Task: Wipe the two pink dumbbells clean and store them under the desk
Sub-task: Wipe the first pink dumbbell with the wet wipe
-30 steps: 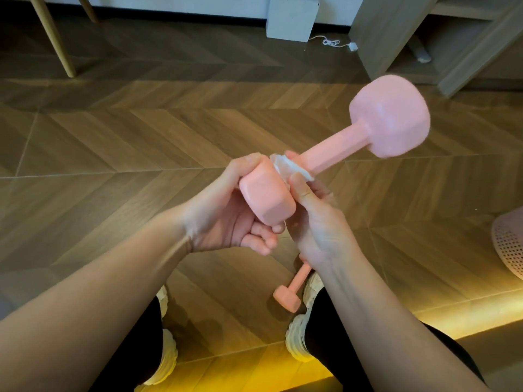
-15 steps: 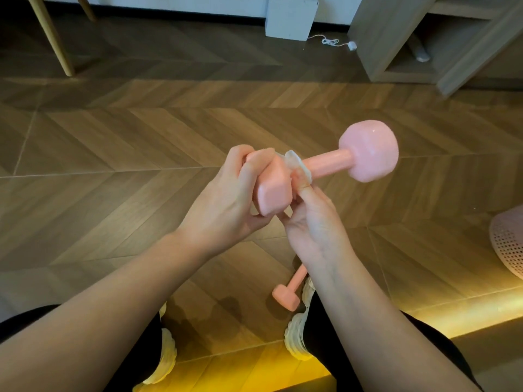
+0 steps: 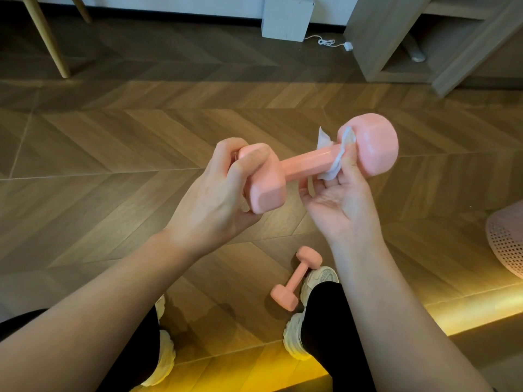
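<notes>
I hold a pink dumbbell (image 3: 307,164) in the air in front of me, lying almost level. My left hand (image 3: 218,193) grips its near head. My right hand (image 3: 339,199) pinches a white wipe (image 3: 332,158) around the handle, right against the far head. A second pink dumbbell (image 3: 295,277) lies on the wooden floor below, touching my right shoe (image 3: 317,281).
A wooden desk frame with an open space beneath (image 3: 402,52) stands at the back right. A white box (image 3: 285,17) and a cable lie by the wall. Wooden chair legs (image 3: 46,38) stand at the back left. A pink perforated basket (image 3: 506,241) sits at the right edge.
The wipe in my right hand has slid along the handle from the near head to the far head. The dumbbell has dropped to a flatter angle, and the second dumbbell shows more fully.
</notes>
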Action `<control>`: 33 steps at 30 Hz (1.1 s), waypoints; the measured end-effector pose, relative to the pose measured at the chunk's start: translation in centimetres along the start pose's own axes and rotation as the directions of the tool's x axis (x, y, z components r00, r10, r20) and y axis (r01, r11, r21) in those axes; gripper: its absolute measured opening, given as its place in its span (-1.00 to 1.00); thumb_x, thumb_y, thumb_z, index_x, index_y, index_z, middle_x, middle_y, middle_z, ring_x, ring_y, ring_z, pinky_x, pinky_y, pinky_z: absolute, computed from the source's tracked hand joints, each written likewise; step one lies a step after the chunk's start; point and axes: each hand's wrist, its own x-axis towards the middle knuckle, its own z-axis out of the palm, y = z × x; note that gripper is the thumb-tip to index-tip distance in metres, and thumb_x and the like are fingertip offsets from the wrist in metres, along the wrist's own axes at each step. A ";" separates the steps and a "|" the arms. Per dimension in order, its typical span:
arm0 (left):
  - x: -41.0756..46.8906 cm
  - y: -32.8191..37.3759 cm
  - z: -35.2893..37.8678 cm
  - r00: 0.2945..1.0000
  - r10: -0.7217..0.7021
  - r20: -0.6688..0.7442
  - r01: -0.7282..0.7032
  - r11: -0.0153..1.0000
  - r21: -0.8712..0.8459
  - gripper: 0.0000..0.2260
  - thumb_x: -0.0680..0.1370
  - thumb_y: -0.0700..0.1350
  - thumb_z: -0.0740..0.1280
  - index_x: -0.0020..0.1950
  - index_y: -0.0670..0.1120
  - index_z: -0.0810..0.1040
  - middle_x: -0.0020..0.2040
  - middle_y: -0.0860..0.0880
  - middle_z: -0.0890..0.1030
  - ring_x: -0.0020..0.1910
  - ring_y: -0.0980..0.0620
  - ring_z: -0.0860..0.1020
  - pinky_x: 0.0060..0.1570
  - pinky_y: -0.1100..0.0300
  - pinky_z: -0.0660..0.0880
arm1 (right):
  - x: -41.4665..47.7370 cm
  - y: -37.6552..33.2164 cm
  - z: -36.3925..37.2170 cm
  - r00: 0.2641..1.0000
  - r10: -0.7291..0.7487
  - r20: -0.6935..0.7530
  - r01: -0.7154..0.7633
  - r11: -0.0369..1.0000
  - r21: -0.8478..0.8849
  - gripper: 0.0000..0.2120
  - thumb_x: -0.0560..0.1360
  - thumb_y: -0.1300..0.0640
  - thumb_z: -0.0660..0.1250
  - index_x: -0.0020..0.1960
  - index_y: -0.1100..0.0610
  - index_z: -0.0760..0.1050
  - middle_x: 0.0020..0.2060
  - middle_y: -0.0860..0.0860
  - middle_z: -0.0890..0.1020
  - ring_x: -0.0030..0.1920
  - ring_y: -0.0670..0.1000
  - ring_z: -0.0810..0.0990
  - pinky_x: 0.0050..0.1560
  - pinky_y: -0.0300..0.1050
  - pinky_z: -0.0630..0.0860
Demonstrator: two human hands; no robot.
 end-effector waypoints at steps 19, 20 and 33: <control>0.2 -0.1 -0.6 0.993 0.103 -0.058 -0.099 0.993 0.060 -0.35 0.44 -0.11 0.52 0.39 -0.05 0.20 0.28 -0.15 0.27 0.13 -0.17 0.45 -0.20 0.17 0.46 | 0.5 -0.7 -1.3 0.958 0.114 0.264 -0.055 0.973 -0.223 -0.65 0.57 -0.12 0.17 0.27 0.00 0.48 0.23 0.01 0.64 0.26 0.03 0.60 0.34 0.23 0.42; 0.2 -0.1 -0.6 0.993 0.109 -0.049 -0.106 0.993 0.061 -0.35 0.44 -0.11 0.52 0.38 -0.05 0.20 0.28 -0.15 0.27 0.12 -0.17 0.45 -0.20 0.15 0.47 | 0.6 -0.5 -1.4 0.959 0.106 0.263 -0.052 0.977 -0.205 -0.67 0.59 -0.11 0.16 0.27 0.00 0.47 0.23 0.01 0.64 0.25 0.02 0.61 0.34 0.23 0.42; 0.1 -0.2 -0.4 0.998 0.035 -0.051 -0.035 0.999 0.002 -0.29 0.41 -0.14 0.55 0.41 -0.07 0.19 0.27 -0.25 0.33 0.12 -0.19 0.47 -0.24 -0.04 0.54 | 0.5 -0.1 -1.3 0.964 0.077 0.255 -0.074 0.997 -0.022 -0.56 0.44 -0.03 0.34 0.29 0.09 0.51 0.24 0.09 0.63 0.33 0.11 0.54 0.35 0.24 0.40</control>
